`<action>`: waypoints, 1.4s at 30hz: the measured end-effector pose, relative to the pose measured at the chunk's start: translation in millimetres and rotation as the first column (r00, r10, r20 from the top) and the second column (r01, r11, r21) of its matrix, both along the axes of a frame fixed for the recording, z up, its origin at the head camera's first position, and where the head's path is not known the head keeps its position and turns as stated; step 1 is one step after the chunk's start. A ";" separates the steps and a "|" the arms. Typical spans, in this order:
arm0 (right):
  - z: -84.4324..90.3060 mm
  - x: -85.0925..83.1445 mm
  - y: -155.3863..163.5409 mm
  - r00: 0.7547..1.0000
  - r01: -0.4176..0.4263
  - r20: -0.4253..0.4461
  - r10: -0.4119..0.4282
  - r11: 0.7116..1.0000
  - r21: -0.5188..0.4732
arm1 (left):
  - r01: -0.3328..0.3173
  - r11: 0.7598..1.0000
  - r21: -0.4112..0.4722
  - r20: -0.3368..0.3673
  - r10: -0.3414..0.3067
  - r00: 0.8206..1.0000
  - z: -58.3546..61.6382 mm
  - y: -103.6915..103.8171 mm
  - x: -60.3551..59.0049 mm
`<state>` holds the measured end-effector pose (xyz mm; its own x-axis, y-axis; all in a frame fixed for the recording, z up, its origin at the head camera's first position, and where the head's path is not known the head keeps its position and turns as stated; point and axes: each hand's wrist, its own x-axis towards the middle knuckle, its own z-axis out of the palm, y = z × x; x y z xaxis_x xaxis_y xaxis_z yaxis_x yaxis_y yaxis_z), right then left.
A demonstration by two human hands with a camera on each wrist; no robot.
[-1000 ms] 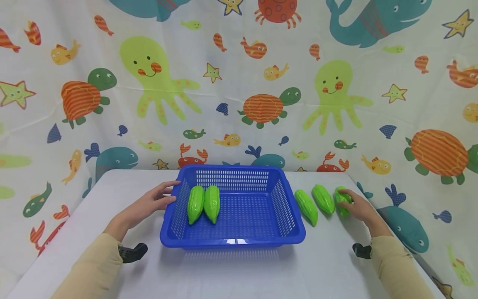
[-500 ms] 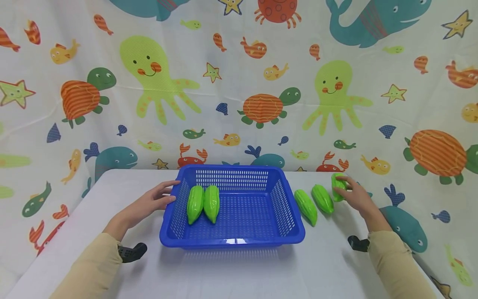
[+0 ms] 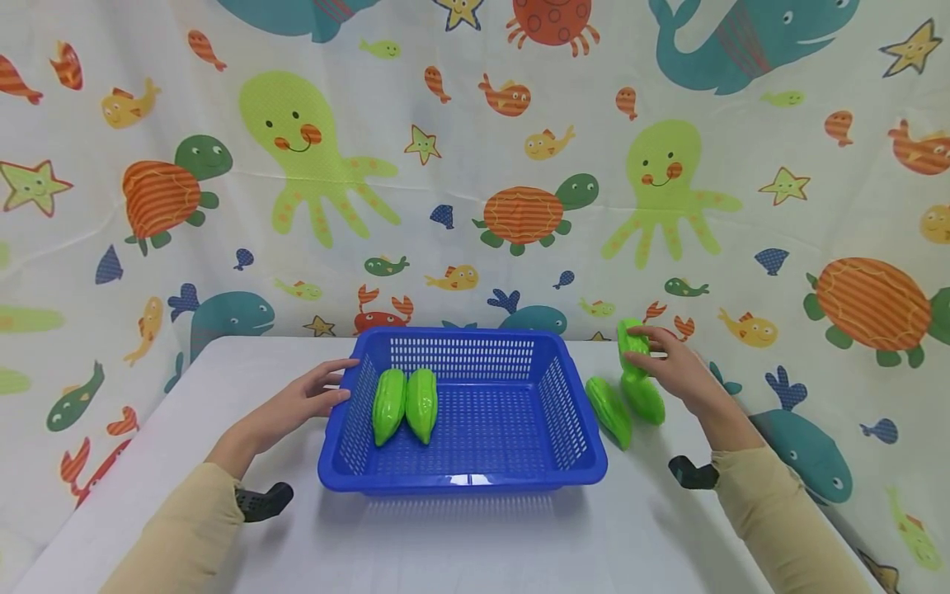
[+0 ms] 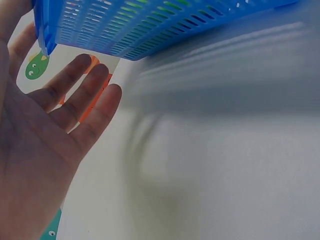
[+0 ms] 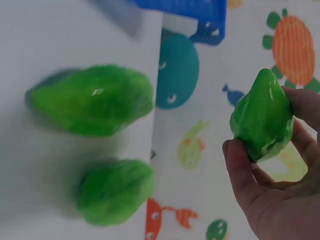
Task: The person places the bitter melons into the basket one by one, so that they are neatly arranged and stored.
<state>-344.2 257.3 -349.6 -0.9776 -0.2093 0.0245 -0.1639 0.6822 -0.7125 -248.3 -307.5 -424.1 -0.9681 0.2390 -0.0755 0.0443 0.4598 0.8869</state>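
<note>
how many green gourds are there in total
5. Two gourds lie side by side inside the blue basket. Two more lie on the table right of the basket. The right hand holds the fifth above them. None looks hidden.

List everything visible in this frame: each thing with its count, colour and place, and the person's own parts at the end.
Basket: one, blue, perforated, centre of the table.
Gourds in basket: two, green, side by side in the left part.
Gourds on table: two, green, right of the basket.
Held gourd: one, green, lifted above the table, right of the basket.
Table: one, white.
Backdrop: one, white with sea-animal print, behind and beside the table.
Wrist cameras: two, black, under the forearms.
Left hand: fingers straight, against the basket's left rim.
Right hand: grips the held gourd.
Sleeves: two, beige.
</note>
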 end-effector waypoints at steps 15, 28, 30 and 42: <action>24.3 10.6 -56.1 0.988 -0.155 -0.014 0.155 0.987 -0.045 | -0.005 1.000 -0.012 0.003 0.005 1.000 1.8 0.8 1.9; 30.6 9.5 -94.8 0.971 -0.237 0.008 0.237 0.971 -0.027 | -0.008 1.000 -0.015 0.000 0.008 1.000 1.7 0.8 1.9; 30.1 9.8 -99.7 0.967 -0.253 0.004 0.253 0.967 -0.024 | -0.006 1.000 -0.014 -0.002 0.006 1.000 1.5 0.9 1.3; 25.4 11.1 -128.6 0.939 -0.339 0.033 0.342 0.938 -0.076 | -0.008 1.000 -0.019 0.000 0.008 1.000 1.4 1.8 1.4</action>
<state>-333.0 128.7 -324.2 -0.8485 -0.5292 0.0076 -0.3443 0.5410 -0.7674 -246.9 -305.8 -422.7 -0.9700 0.2294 -0.0804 0.0401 0.4773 0.8778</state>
